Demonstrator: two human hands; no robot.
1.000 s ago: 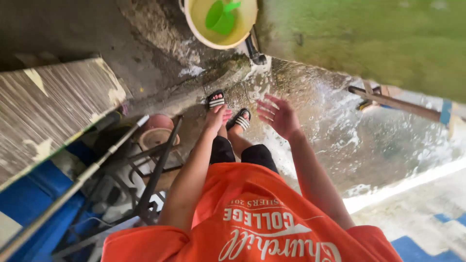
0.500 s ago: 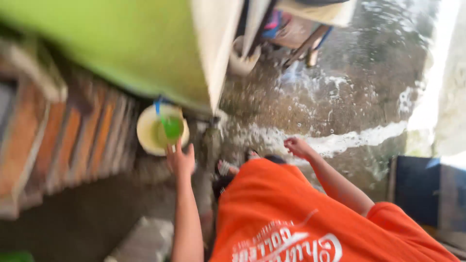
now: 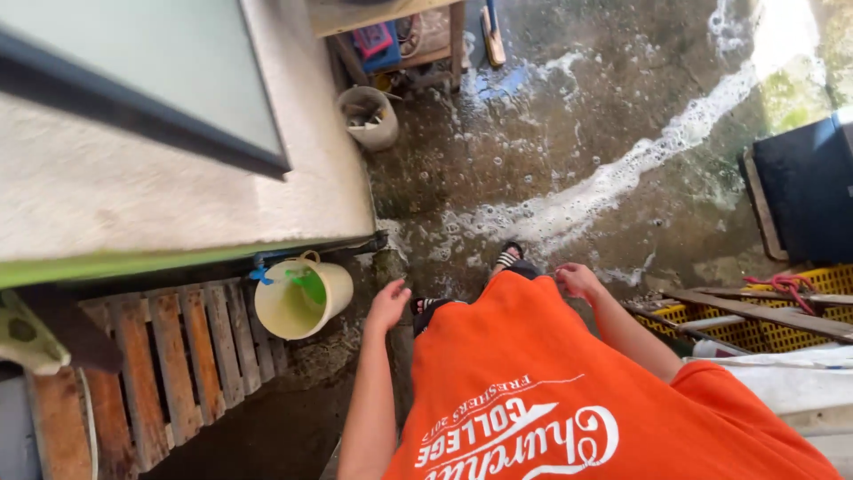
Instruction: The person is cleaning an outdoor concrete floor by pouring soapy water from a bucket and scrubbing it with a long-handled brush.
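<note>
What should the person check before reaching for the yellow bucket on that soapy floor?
1. Left hand free: ok, open and holding nothing, near the yellow bucket but not touching it.
2. Right hand free: ok, nothing in it.
3. Floor dry: not ok, wet with white foam across it.
4. Footing: cannot tell, only parts of the sandals show past the orange shirt.
5. Bucket upright: ok, standing by the wooden pallet, a green scoop inside.
6. Water in bucket: cannot tell.
</note>
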